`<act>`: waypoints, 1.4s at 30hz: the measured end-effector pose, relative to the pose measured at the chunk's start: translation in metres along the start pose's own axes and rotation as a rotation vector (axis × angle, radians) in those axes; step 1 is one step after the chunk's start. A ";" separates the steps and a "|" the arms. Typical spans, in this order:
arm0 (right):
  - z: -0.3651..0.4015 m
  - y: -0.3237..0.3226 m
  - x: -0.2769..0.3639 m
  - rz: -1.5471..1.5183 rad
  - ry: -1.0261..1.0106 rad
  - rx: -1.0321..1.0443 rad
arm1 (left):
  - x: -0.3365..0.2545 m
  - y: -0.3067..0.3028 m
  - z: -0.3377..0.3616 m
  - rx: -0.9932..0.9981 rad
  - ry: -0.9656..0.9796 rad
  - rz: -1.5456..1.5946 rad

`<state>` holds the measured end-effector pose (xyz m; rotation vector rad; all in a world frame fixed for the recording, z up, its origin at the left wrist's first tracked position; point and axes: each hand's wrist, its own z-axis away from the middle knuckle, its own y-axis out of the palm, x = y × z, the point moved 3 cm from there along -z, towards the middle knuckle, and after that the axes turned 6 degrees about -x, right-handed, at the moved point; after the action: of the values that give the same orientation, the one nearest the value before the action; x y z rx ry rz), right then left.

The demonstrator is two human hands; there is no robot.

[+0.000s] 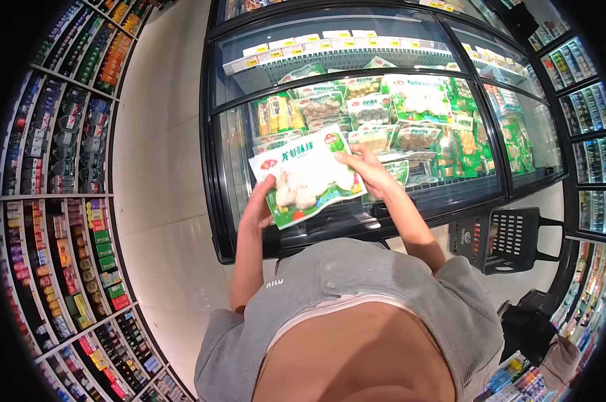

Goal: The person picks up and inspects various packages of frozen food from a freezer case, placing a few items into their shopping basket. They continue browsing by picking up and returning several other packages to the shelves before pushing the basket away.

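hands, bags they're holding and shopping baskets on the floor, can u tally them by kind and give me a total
hands: 2, the left hand and the right hand
held bags: 1, the white and green bag
shopping baskets: 1, the dark basket
total: 4

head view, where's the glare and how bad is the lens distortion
Head view: heavy fisheye, the left shelves bowing and the corners black; head view: glare bleaches the white middle of the held package; head view: faint reflections on the freezer glass; head view: small print on the price tags too soft to read
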<state>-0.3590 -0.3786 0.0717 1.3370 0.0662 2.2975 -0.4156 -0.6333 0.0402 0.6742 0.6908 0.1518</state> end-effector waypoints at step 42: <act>0.018 -0.074 0.004 1.000 -1.078 -0.298 | 0.049 -0.029 0.096 -0.154 0.550 0.354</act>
<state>-0.3182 -0.3150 0.0639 2.5595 -1.4905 1.6684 -0.3192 -0.6894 0.0502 0.6045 1.0677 0.7299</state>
